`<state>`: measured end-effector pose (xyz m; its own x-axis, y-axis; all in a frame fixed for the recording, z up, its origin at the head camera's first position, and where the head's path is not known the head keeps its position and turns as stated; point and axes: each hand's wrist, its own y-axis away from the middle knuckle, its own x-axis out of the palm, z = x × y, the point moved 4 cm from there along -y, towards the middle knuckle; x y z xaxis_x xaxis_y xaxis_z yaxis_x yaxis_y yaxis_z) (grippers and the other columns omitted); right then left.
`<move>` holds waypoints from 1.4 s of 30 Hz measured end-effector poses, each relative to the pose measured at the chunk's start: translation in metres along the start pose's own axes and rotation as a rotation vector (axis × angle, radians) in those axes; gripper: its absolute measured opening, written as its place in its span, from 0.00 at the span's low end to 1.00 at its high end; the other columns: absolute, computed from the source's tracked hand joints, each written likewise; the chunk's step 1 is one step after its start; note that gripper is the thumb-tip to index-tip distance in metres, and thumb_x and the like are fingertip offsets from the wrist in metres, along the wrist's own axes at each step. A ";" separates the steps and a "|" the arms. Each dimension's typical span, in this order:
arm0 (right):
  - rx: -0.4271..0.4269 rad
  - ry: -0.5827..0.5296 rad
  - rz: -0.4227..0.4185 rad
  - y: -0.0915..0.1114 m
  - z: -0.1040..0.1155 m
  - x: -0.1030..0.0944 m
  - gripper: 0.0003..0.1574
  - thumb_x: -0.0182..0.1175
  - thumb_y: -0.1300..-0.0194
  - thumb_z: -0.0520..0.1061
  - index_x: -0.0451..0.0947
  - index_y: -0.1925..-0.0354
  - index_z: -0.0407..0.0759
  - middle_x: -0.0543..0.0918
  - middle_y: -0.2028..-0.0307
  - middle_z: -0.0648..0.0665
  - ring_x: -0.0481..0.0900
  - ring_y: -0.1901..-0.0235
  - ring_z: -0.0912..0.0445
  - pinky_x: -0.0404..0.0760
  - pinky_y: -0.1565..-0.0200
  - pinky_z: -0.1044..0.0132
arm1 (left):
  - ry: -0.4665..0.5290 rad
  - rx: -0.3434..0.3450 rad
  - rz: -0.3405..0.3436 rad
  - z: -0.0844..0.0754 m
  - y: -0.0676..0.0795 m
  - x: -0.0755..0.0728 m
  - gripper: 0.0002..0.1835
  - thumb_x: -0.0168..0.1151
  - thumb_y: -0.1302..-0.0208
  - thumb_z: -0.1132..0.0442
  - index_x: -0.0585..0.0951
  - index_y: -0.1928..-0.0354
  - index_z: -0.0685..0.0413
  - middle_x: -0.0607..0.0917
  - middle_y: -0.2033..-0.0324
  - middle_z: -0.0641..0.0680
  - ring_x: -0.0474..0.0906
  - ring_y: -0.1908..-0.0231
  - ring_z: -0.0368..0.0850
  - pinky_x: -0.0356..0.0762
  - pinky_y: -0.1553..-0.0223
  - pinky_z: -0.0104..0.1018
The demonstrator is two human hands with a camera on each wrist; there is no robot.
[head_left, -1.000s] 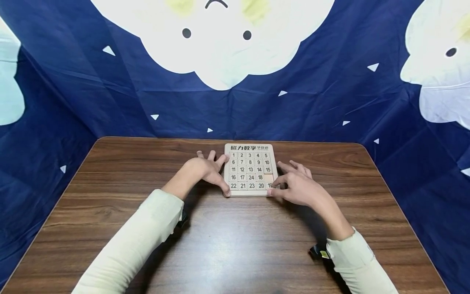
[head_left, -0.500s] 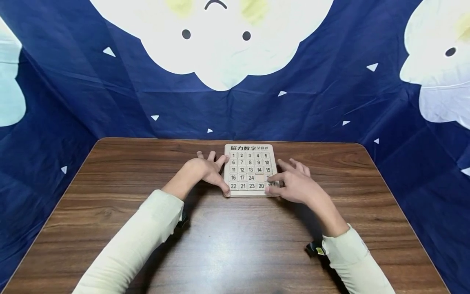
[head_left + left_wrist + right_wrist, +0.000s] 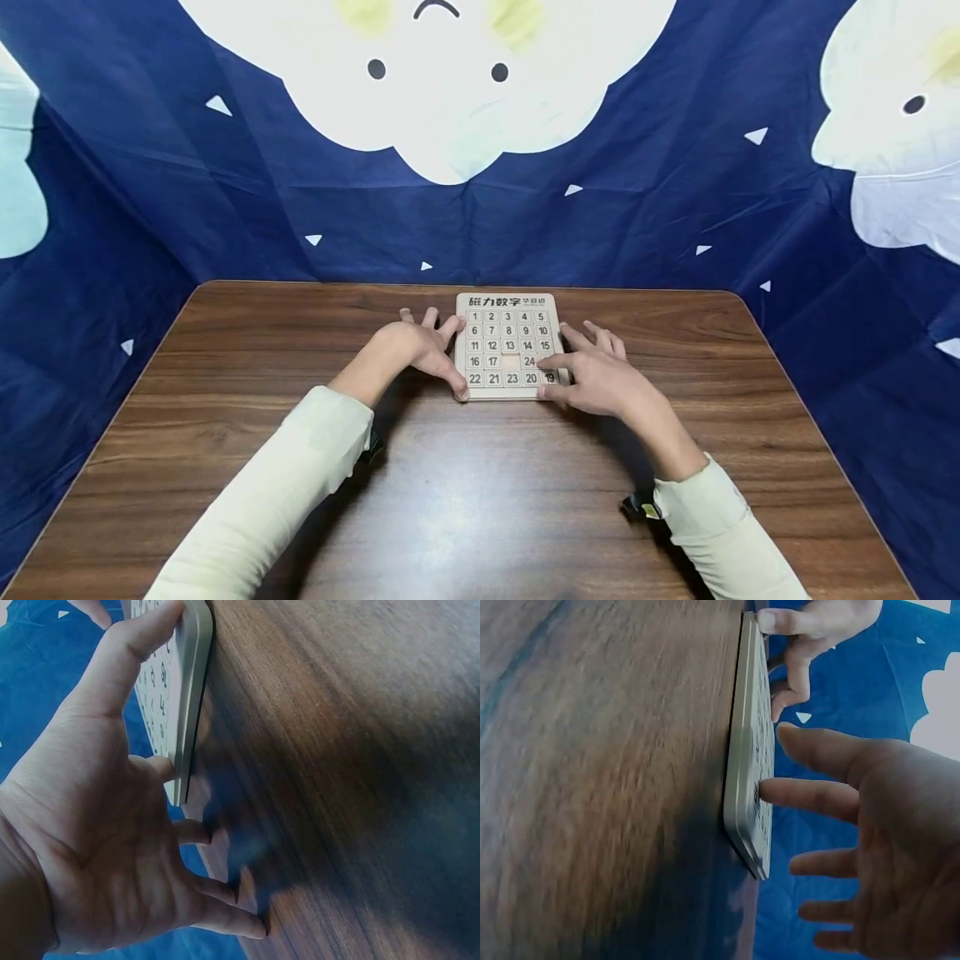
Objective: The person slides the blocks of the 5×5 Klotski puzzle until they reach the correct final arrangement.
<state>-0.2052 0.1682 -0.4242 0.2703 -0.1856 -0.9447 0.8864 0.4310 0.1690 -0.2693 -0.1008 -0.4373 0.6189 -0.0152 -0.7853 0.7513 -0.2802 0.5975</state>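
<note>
A number sliding puzzle (image 3: 510, 302), a pale board with rows of numbered square tiles, lies flat on the table. On its left side my left hand (image 3: 420, 346) is spread, its thumb on the near corner and its index finger at the left edge. My right hand (image 3: 603, 379) reaches over the right side. Its index fingertip touches a tile in the fourth row, beside tile 24 (image 3: 529, 362), and hides the tile there. The gap (image 3: 511, 362) in that row lies between 17 and 24. In the right wrist view, the right thumb (image 3: 810, 746) is held off the tiles.
The brown wood-grain table (image 3: 450, 500) extends around the puzzle on all sides. Behind and beside it hangs a dark blue cloth (image 3: 517, 225) with white clouds and small triangles. A dark strap (image 3: 637, 507) shows at my right wrist.
Tile 18 has slid right, then tile 24 has slid right after it, so the gap has shifted leftward along the fourth row. My right hand has moved slightly left; my left hand stays put.
</note>
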 end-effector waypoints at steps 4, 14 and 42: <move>-0.069 -0.062 0.016 0.004 0.005 0.001 0.32 0.70 0.24 0.66 0.86 0.28 0.61 0.58 0.10 0.32 0.50 0.12 0.22 0.48 0.17 0.18 | -0.003 -0.003 0.006 0.001 0.000 0.000 0.77 0.81 0.49 0.24 0.42 0.07 0.34 0.47 0.12 0.69 0.32 0.15 0.92 0.64 0.24 0.86; -0.125 -0.097 0.050 0.003 0.018 0.011 0.29 0.70 0.24 0.65 0.87 0.29 0.65 0.56 0.10 0.33 0.53 0.13 0.22 0.50 0.17 0.19 | 0.004 0.001 -0.002 0.000 0.002 -0.001 0.77 0.81 0.51 0.24 0.44 0.07 0.35 0.48 0.12 0.70 0.34 0.15 0.92 0.64 0.24 0.87; -0.057 -0.076 0.073 -0.005 0.019 0.007 0.25 0.68 0.23 0.66 0.89 0.32 0.68 0.54 0.09 0.33 0.50 0.13 0.21 0.48 0.17 0.20 | -0.006 0.006 -0.009 0.001 0.000 -0.002 0.78 0.81 0.51 0.22 0.44 0.07 0.35 0.50 0.14 0.70 0.35 0.16 0.94 0.66 0.24 0.86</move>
<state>-0.2004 0.1476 -0.4262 0.3636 -0.2175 -0.9058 0.8409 0.4950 0.2186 -0.2701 -0.1014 -0.4359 0.6104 -0.0180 -0.7919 0.7558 -0.2858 0.5891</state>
